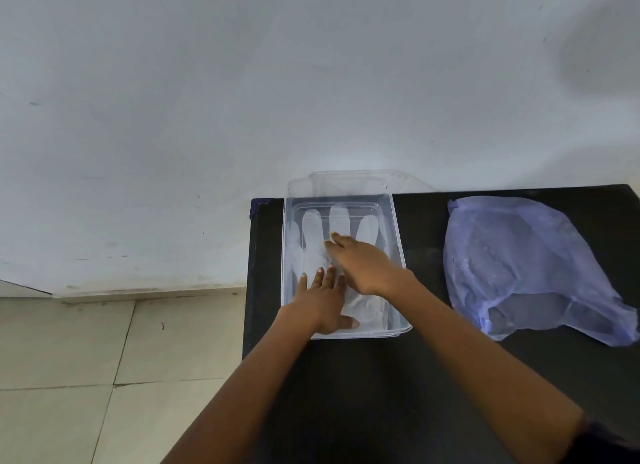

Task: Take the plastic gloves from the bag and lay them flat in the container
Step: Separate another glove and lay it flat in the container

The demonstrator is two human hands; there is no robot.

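Two hands: both bare, both reaching into one clear tub, palms down.
Left hand (322, 307): spread flat with fingers apart, pressing on the near part of the glove, thumb stretched toward the near right of the tub floor; it grips nothing, only lies open on the plastic.
Right hand (363, 262): laid palm-down across the middle of the glove, fingers pointing toward the far left, its wrist crossing above the right wall; it is unclenched and pinches nothing that can be seen.
Glove: a thin, translucent plastic glove (313, 235) lies flat on the tub floor, fingers pointing to the far end, the cuff end under the left hand.
Container: a clear rectangular plastic container (398, 242) stands on the left part of the table, its far end at the table's far edge.
Lid: a clear plastic lid (349, 183) shows just behind the container's far end, against the wall.
Bag: a crumpled pale blue-violet plastic bag (519, 266) lies on the table well apart to the right of the container; what it holds cannot be made out.
Table: a black flat table top (381, 394) carries the container and the bag.
Surroundings: a whitish wall (242, 82) behind and a pale tiled floor (86, 359) to the left.
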